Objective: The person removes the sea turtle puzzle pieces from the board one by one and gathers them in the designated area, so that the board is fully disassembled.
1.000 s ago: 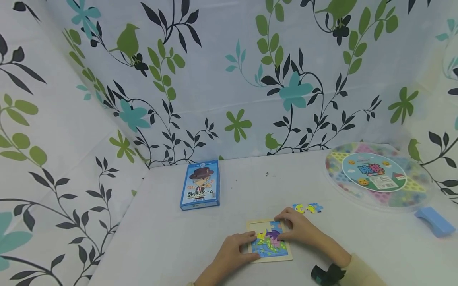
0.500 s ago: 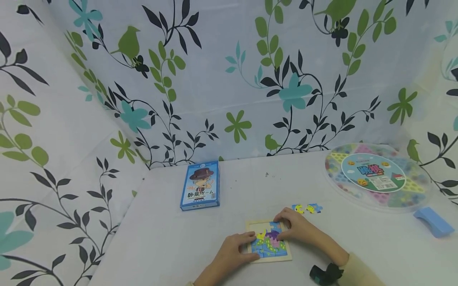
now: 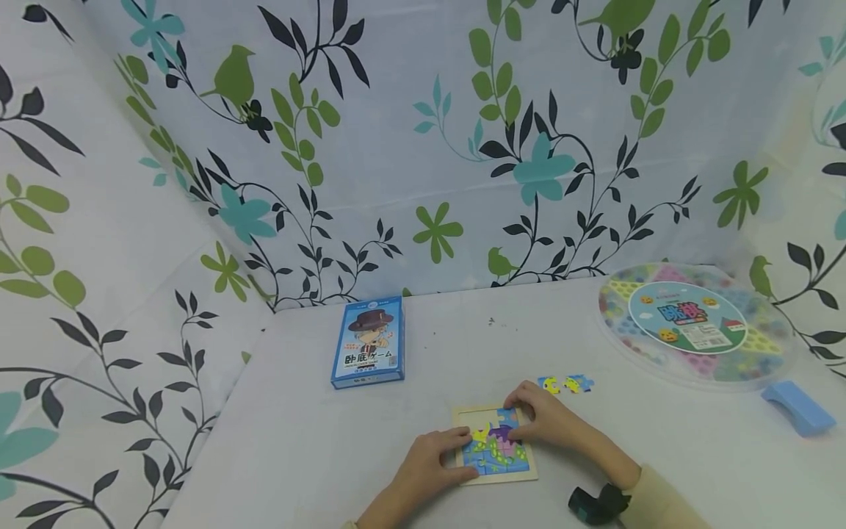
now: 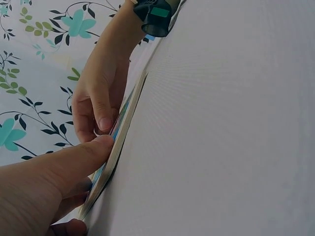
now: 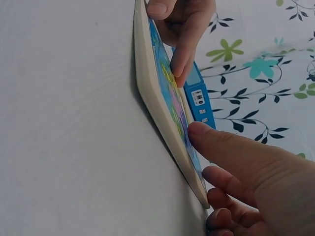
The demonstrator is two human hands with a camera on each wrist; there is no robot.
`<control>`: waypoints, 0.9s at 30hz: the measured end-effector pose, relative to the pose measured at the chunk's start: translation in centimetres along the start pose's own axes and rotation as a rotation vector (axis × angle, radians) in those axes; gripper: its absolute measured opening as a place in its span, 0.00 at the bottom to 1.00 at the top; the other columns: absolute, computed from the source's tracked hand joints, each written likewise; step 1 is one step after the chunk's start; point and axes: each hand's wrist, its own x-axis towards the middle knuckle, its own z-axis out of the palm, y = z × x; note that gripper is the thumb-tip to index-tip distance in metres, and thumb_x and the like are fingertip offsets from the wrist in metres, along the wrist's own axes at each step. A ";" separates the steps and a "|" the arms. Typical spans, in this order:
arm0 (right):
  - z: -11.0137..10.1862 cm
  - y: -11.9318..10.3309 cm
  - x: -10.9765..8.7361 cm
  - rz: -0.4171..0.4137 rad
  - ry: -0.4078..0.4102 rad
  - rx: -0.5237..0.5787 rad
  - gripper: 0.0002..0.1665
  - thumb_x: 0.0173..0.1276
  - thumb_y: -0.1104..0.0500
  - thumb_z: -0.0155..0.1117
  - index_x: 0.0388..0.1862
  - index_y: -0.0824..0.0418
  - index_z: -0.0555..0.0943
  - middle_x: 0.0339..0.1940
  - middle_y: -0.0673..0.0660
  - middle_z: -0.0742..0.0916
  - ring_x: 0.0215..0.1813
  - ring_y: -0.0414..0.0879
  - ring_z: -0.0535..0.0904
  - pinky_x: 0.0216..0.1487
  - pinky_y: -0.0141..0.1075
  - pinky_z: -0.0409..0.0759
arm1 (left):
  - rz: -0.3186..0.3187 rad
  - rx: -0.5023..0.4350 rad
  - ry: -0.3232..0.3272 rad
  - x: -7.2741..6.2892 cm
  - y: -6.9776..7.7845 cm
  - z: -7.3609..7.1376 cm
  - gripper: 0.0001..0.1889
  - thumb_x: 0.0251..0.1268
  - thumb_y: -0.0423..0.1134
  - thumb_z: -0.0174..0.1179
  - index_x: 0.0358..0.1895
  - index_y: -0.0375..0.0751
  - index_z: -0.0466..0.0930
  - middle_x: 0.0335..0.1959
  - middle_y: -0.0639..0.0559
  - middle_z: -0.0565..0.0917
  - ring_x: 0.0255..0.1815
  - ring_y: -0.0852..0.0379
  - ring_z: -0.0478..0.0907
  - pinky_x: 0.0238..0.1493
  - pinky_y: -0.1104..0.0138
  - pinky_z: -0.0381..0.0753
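The person's left hand grips one side of the puzzle board, thumb and forefinger parted along that edge. The right hand has hold of the opposite side, fingers bent at the rim and thumb on the pictured pieces. The partly filled board sits between the two grips; whether it lies quite flat on the white table I can't make out. Just past the right knuckles are two loose pieces, with a round game set farther right. Beyond the left hand lies a blue box.
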 end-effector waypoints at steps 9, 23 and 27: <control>0.1 0.1 0.1 -0.019 -0.019 0.005 0.20 0.49 0.50 0.71 0.39 0.58 0.78 0.34 0.47 0.73 0.33 0.41 0.66 0.32 0.32 0.65 | -0.007 0.000 -0.001 0.0 0.0 0.1 0.29 0.49 0.58 0.60 0.50 0.42 0.78 0.52 0.57 0.76 0.52 0.57 0.72 0.51 0.61 0.68; -0.4 -1.2 0.7 0.021 -0.091 -0.025 0.21 0.47 0.58 0.72 0.38 0.61 0.74 0.35 0.49 0.73 0.39 0.45 0.69 0.44 0.41 0.70 | 0.035 -0.009 0.022 -0.1 0.0 0.0 0.27 0.49 0.55 0.63 0.49 0.40 0.78 0.51 0.55 0.77 0.51 0.56 0.72 0.50 0.61 0.69; -0.4 -1.2 0.8 0.024 -0.099 -0.009 0.21 0.47 0.58 0.72 0.38 0.61 0.72 0.37 0.49 0.72 0.41 0.45 0.68 0.45 0.41 0.69 | 0.024 -0.011 0.014 -0.1 0.1 -0.1 0.27 0.49 0.55 0.63 0.49 0.40 0.78 0.51 0.55 0.77 0.52 0.56 0.72 0.51 0.62 0.69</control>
